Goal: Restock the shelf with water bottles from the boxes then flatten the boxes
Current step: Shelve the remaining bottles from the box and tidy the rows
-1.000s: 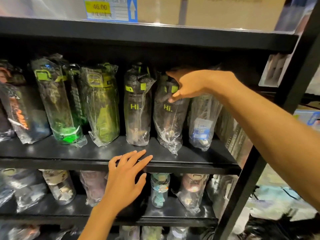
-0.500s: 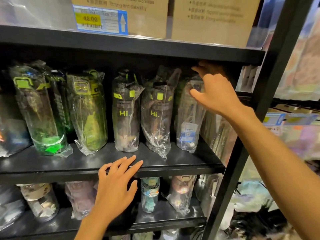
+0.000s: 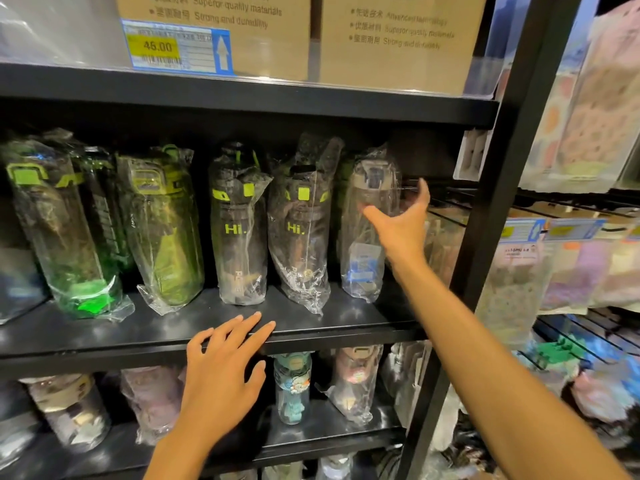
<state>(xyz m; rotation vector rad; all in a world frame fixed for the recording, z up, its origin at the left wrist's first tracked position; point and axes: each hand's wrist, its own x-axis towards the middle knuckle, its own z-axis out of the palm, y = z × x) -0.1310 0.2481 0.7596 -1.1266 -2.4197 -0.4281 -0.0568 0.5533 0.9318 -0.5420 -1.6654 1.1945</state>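
A row of water bottles in clear plastic bags stands on the middle black shelf (image 3: pixel 173 327). Two dark ones marked "Hi." (image 3: pixel 239 230) (image 3: pixel 299 230) stand in the centre, green ones (image 3: pixel 159 230) to the left, and a clear bottle (image 3: pixel 369 223) at the right end. My right hand (image 3: pixel 401 226) is spread beside the clear bottle, thumb against its wrap, fingers behind it and partly hidden. My left hand (image 3: pixel 225 365) rests flat with straight fingers on the shelf's front edge.
Cardboard boxes (image 3: pixel 391 39) and a price tag reading 46.00 (image 3: pixel 173 46) sit on the shelf above. More bagged bottles (image 3: pixel 291 386) fill the shelf below. A black upright post (image 3: pixel 485 237) stands to the right, with hanging packaged goods (image 3: pixel 568 258) beyond it.
My right hand left the top of a "Hi." bottle, moved right and down, and now lies spread beside the clear bottle at the end. My left hand stayed on the shelf edge.
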